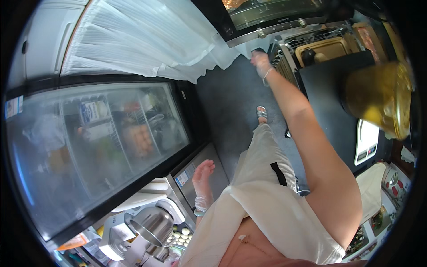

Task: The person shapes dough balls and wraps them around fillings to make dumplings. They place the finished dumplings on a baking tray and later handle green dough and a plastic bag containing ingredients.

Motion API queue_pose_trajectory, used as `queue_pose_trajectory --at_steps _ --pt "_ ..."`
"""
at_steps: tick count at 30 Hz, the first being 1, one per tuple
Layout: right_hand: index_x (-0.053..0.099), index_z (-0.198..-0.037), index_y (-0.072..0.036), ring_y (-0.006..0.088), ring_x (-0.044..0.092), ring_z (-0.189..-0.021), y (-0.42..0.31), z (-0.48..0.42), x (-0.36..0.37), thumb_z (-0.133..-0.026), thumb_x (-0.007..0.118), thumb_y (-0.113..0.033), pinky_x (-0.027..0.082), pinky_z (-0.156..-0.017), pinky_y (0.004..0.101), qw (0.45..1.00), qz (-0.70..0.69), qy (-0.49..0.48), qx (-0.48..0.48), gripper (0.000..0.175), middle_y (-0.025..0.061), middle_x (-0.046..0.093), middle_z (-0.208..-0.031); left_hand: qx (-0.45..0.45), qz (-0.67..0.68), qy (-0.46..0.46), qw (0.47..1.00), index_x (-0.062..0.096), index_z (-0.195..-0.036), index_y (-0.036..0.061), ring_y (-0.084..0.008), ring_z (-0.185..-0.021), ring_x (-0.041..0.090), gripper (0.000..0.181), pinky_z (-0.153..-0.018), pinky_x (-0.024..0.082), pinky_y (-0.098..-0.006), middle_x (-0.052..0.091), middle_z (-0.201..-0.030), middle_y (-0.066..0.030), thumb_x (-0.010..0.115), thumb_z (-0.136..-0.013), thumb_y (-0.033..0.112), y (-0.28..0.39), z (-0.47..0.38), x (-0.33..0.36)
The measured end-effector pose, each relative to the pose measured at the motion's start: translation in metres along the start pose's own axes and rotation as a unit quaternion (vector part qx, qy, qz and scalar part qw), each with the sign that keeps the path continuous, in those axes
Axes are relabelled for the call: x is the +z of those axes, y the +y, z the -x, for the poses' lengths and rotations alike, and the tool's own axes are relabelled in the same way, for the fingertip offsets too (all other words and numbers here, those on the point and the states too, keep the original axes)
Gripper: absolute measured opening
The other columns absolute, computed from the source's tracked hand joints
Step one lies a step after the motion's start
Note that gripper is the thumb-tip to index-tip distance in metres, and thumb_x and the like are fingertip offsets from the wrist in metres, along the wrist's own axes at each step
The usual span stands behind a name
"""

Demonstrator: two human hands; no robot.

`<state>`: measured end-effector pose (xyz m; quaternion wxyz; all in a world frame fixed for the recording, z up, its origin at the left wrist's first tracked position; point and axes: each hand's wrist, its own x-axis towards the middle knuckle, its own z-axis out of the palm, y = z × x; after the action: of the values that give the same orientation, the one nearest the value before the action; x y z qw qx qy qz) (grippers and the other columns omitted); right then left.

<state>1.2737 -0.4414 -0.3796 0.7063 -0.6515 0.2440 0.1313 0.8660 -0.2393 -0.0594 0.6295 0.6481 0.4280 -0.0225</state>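
My right hand (261, 64), in a clear plastic glove, is stretched far forward, below the oven (277, 16) and beside a tray rack (283, 53). It is blurred, and a small dark patch shows at its fingertips. Whether it grips that cannot be made out. My left hand (203, 177), gloved too, hangs by my side with nothing in it and its fingers loosely bent. Close to it is a stainless steel cabinet front (213, 160). A glass-door refrigerator (100, 133) with food on its shelves stands to my left.
On the right, a dark worktop (330, 96) carries a white kitchen scale (367, 142); a yellowish translucent container (378, 96) looms nearby. White curtains (143, 40) hang ahead. Behind my left hand stand a steel mixing bowl (153, 223) and several pale round items (181, 237).
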Motion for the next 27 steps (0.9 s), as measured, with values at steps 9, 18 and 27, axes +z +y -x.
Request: queue_pose_trajectory --at_steps 9,18,27 --pt "0.057 -0.1 0.004 0.0188 0.063 -0.066 -0.038 -0.109 0.004 -0.093 0.053 -0.039 0.057 -0.058 0.0287 0.965 -0.084 0.184 0.166 0.044 0.0124 0.06 -0.083 -0.049 0.01 0.06 0.997 0.061 -0.111 0.0007 -0.018 -0.095 0.061 0.026 -0.087 0.046 -0.03 0.064 -0.106 -0.0095 0.056 -0.093 0.018 0.035 -0.039 0.024" --pt "0.06 -0.086 -0.009 0.0104 0.05 -0.066 0.06 0.072 0.023 -0.093 0.049 -0.051 0.041 -0.058 0.026 0.917 0.02 -0.316 0.243 0.045 0.001 0.056 -0.076 -0.007 0.083 0.07 0.994 0.06 -0.114 0.0004 -0.0173 -0.097 0.061 0.027 -0.089 0.046 -0.0297 0.065 -0.107 -0.0085 0.056 -0.093 0.017 0.053 -0.036 0.042" --pt "0.02 -0.145 -0.003 0.031 0.027 -0.137 -0.054 0.5 0.132 -0.093 0.02 -0.063 0.021 -0.114 0.0428 0.427 -0.129 -0.724 0.527 0.08 0.0192 0.027 -0.148 0.21 -0.348 0.301 0.863 0.04 -0.137 -0.0001 -0.0361 -0.13 0.037 0.057 -0.11 0.022 -0.047 0.047 -0.132 -0.0196 0.054 -0.086 0.021 0.007 0.06 -0.042"
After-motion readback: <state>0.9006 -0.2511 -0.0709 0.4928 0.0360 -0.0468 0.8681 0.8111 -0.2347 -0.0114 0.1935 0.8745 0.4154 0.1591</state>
